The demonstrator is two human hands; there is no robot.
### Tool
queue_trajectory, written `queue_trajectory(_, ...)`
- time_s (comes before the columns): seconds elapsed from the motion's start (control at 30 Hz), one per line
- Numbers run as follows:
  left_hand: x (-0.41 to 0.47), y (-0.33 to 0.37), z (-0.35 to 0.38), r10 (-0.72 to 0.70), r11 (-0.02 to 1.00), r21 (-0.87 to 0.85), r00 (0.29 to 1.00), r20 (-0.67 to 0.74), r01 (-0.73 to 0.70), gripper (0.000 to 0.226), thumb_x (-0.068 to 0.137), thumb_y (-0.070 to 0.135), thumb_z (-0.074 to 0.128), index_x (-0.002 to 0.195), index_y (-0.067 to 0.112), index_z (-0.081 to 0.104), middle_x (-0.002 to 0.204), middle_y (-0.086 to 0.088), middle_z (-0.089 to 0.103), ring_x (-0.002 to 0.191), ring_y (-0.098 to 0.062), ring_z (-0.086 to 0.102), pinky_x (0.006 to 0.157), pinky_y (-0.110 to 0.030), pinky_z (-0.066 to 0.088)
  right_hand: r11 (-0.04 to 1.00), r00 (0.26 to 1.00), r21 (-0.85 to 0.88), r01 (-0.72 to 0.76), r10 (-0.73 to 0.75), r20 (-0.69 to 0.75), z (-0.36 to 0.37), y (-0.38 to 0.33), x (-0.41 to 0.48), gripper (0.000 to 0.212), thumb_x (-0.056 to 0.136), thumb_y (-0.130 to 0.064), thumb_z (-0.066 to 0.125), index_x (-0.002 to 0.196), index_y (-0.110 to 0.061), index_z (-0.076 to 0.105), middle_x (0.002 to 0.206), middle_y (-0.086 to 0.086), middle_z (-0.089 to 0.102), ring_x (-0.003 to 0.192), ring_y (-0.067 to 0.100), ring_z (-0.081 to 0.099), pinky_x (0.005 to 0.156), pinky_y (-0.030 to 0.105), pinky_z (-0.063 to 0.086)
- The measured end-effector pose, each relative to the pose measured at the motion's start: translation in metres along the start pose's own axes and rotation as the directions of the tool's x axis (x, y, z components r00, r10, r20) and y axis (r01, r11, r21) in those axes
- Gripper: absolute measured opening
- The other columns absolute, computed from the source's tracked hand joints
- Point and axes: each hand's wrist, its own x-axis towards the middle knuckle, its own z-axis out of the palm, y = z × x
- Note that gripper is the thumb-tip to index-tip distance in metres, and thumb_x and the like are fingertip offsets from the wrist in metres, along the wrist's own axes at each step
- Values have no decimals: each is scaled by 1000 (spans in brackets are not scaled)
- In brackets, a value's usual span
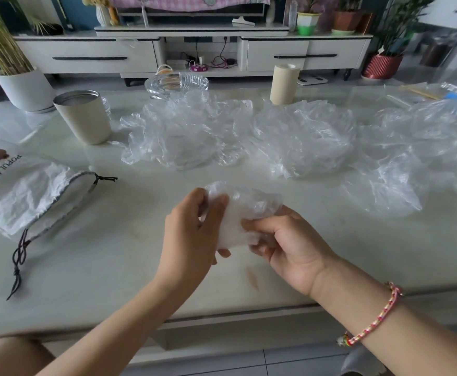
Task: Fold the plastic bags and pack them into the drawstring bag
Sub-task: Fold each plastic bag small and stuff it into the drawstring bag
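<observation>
Both hands hold one small, partly folded plastic bag (239,213) just above the pale table (108,270), to the right of the drawstring bag (24,196) and clear of it. The left hand (192,229) grips the side of the bundle nearer the drawstring bag, its fingers curled over the top edge and into the crumpled film. The right hand (289,251) takes the far side, thumb pressed on the front of the plastic and the other fingers curled in behind and under it, so the bundle is pinched between them. A braided bracelet (379,313) circles the right wrist. The drawstring bag lies flat on the table, white and wrinkled, printed with a brown bear and the word POPULAR, its gathered mouth turned toward the hands. Its black cord (18,256) trails from the near corner toward the table's front edge. Behind the drawstring bag, farther from the person, stands a beige tumbler (82,118) with a metal rim. To the right of the drawstring bag and farther back than the hands, three loose heaps of clear plastic bags lie in a row: the nearest heap (184,131), a middle heap (306,139) and the farthest heap (400,164). Behind the nearest heap sits a glass dish (177,82), and behind the middle heap a beige cylinder (284,84) stands upright.
</observation>
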Motion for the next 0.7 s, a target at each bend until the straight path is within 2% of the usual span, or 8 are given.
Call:
queue_trajectory(0.07, 0, 1, -1, -37, 999, -6, 999, 33, 37, 18, 93, 15, 53, 82, 1, 54, 58, -5, 61, 35, -21, 56, 30, -20, 32, 1000, 999, 19, -12, 12, -35, 0, -1, 1, 28, 82, 15, 49, 82, -11, 62, 63, 3, 59, 42, 7, 46, 38, 16, 31)
queue_trajectory(0.13, 3, 3, -4, -141, 983, -105, 983, 120, 153, 13, 95, 11, 51, 86, 3, 56, 59, -7, 64, 38, -21, 58, 33, -19, 35, 998, 998, 56, -21, 23, -50, 0, -4, 3, 35, 83, 15, 45, 69, -12, 61, 61, 4, 55, 40, 7, 43, 36, 16, 30)
queue_trajectory(0.27, 13, 11, -17, -392, 748, -403, 842, 371, 527, 30, 91, -11, 35, 81, 0, 60, 64, -14, 66, 48, -23, 64, 42, -18, 48, 1000, 998, 25, 0, 2, -60, -4, -9, 3, 55, 81, 16, 38, 40, -13, 59, 79, 9, 64, 54, 16, 43, 36, 17, 30)
queue_trajectory(0.4, 17, 13, -23, -453, 612, -463, 764, 460, 641, 30, 90, 8, 35, 73, -2, 58, 66, -17, 62, 50, -30, 62, 44, -23, 51, 994, 999, -105, 35, -32, 34, -6, -12, 2, 57, 72, 22, 28, 34, -14, 51, 92, 14, 64, 63, 21, 46, 37, 18, 31)
queue_trajectory(0.47, 15, 12, -22, -449, 656, -401, 758, 474, 639, 25, 91, 14, 45, 72, 4, 58, 64, -12, 60, 50, -24, 61, 45, -21, 50, 981, 995, -188, 52, -35, 92, -9, -12, 2, 58, 74, 22, 30, 34, -15, 51, 93, 9, 66, 68, 20, 51, 40, 17, 35)
queue_trajectory(0.57, 14, 9, -25, -385, 769, -324, 804, 453, 551, 16, 87, -1, 53, 75, 9, 57, 71, -7, 59, 55, -14, 58, 51, -17, 49, 926, 985, -367, 89, -27, 170, -16, -18, 2, 56, 79, 19, 39, 41, -15, 59, 92, 4, 67, 72, 15, 57, 51, 17, 45)
queue_trajectory(0.63, 15, 8, -30, -319, 851, -269, 851, 418, 451, 20, 84, -7, 56, 75, 11, 60, 76, -6, 59, 62, -12, 57, 56, -16, 49, 812, 981, -569, 126, -16, 193, -21, -25, 2, 49, 80, 16, 44, 51, -16, 68, 90, 1, 71, 75, 10, 59, 63, 17, 47)
queue_trajectory(0.7, 15, 6, -33, -229, 939, -160, 901, 367, 304, 21, 77, -1, 66, 73, 19, 65, 82, -10, 64, 70, -21, 57, 66, -22, 48, 676, 984, -715, 177, -122, 128, -28, -28, 5, 48, 77, 16, 44, 57, -19, 70, 86, -2, 74, 77, 8, 61, 71, 17, 47)
